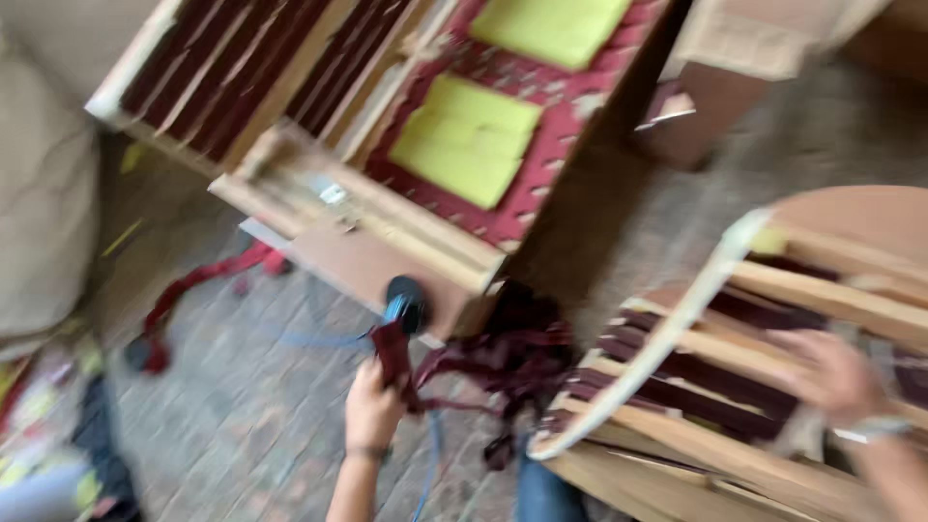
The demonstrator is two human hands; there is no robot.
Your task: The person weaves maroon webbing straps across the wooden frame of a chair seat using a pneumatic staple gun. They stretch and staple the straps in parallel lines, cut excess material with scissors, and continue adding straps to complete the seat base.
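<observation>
Gripping maroon strap (396, 353) in left hand (372, 406), beside tool (406, 302).

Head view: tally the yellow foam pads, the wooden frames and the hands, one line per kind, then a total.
Yellow foam pads: 2, near pad and far pad, both on the red webbing.
Wooden frames: 2, straight frame and curved frame.
Hands: 2, left hand gripping dark red strap, right hand on the curved frame.
Total: 6

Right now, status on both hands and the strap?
Left hand shut on dark red strap, beside a blue tool. Right hand open, flat on wooden frame. Loose strap bundle between hands. Picture blurred.
</observation>
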